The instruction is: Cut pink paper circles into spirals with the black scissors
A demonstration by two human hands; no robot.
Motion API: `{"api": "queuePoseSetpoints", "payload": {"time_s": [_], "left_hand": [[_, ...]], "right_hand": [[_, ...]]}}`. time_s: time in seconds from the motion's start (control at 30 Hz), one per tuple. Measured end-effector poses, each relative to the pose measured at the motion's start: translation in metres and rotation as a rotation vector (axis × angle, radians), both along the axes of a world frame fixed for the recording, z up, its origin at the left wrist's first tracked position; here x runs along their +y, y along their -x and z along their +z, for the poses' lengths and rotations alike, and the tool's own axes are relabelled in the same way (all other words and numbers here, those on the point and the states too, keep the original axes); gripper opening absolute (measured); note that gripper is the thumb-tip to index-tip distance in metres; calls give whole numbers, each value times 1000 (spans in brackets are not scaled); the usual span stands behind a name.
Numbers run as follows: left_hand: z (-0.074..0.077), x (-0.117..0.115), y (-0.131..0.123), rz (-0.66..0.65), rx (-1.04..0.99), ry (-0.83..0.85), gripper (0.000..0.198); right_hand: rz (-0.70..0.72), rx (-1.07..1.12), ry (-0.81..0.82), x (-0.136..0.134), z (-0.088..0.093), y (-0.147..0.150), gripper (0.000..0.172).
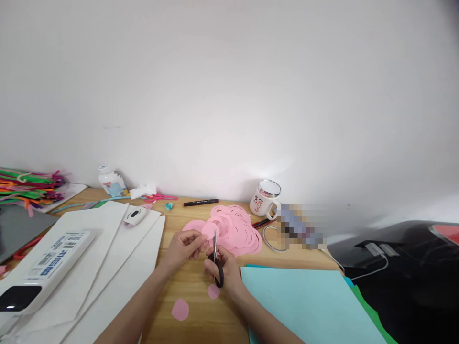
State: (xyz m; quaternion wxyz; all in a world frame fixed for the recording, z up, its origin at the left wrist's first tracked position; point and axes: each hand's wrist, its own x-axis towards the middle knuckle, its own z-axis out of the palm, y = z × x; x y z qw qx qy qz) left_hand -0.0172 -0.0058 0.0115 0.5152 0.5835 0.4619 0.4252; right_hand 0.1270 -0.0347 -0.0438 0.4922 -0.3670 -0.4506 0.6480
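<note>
Between thumb and fingers, my left hand [187, 246] pinches a small round piece of pink paper [209, 230]. My right hand [226, 270] is closed on black-handled scissors [219, 272], whose blades point away from me at the right side of that piece. Just behind both hands lies a heap of pink paper [238, 229] with curved cut-outs. Two loose pink paper pieces rest on the wooden table nearer to me, a larger one [180, 309] and a smaller one [214, 291] below the scissors.
White sheets [143, 267] and a white device [50, 267] lie at left; light blue paper [301, 296] is at right. Along the wall stand a white bottle [112, 182] and a mug [264, 198], with a black marker [201, 203] between them. Pink scissors [161, 197] lie behind.
</note>
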Motion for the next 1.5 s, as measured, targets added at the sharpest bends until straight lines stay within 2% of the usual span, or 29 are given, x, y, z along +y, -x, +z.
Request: {"api": "queuePoseSetpoints", "payload": {"time_s": [0.07, 0.2, 0.47, 0.7, 1.0, 1.33, 1.5], "left_hand": [[-1, -1, -3, -24, 24, -1, 39], [-2, -4, -8, 34, 12, -1, 43], [1, -9, -13, 25, 32, 24, 41], [3, -8, -11, 46, 19, 26, 39], [2, -5, -8, 58, 24, -12, 39], [2, -1, -2, 154, 8, -84, 40], [7, -7, -10, 65, 43, -61, 41]], "right_hand": [[0, -7, -19, 0, -1, 0, 36], [15, -30, -25, -2, 1, 1, 36], [-78, -1, -107, -2, 16, 3, 36], [-50, -10, -123, 1, 11, 1, 35], [-30, -23, -11, 1, 7, 2, 35], [-26, -16, 32, 0, 4, 3, 38], [-1, -25, -5, -1, 6, 2, 37]]}}
